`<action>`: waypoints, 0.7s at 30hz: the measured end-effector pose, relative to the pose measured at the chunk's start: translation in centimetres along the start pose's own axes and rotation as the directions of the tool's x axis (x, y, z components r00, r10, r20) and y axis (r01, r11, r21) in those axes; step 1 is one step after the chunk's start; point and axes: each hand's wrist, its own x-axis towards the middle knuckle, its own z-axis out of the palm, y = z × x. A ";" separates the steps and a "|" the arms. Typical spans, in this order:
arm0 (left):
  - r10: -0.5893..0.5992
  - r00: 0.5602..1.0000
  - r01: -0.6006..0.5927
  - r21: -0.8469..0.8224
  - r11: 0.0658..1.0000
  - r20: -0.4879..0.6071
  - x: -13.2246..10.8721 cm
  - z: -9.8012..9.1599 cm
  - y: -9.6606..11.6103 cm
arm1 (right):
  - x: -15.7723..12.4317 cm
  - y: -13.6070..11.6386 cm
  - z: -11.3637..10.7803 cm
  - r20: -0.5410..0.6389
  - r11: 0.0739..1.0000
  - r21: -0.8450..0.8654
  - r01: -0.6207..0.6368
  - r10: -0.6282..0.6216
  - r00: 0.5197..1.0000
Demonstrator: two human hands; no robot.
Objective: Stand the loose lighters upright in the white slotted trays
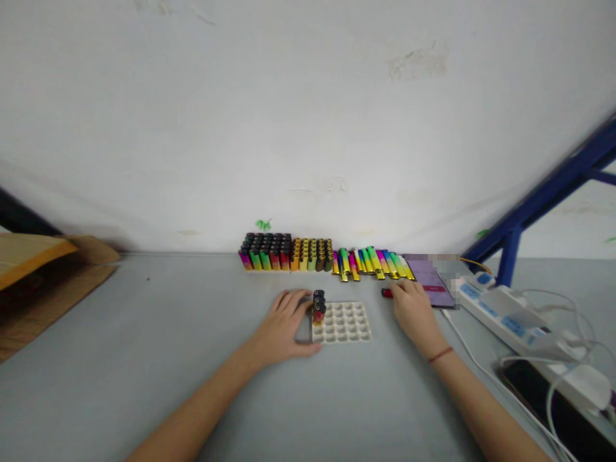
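A white tray (347, 335) with a grid of small square pockets lies in the middle of the grey table. Several red lighters (318, 311) with black tops stand upright in its left column. My left hand (283, 327) spans the tray's left side, thumb at the front edge and fingertips at the back corner beside the lighters. To the right of the tray, my right hand (412, 311) is closed around a dark red lighter (387, 292), held low over the table. Its black end points left; the rest is hidden under my fingers.
Upright black-topped lighters (265, 251) and gold-topped lighters (312, 255) stand by the wall. Loose coloured lighters (370, 262) lie right of them. A tablet (428, 279), a power strip (520, 321) with cables and a dark phone-like slab (548, 398) occupy the right. A cardboard box (38, 282) is at left.
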 end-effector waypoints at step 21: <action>-0.003 1.000 0.003 0.003 1.000 0.016 0.0 0.0 -0.1 | 3.2 -7.4 0.1 0.446 -0.182 0.894 -0.408 0.308 0.840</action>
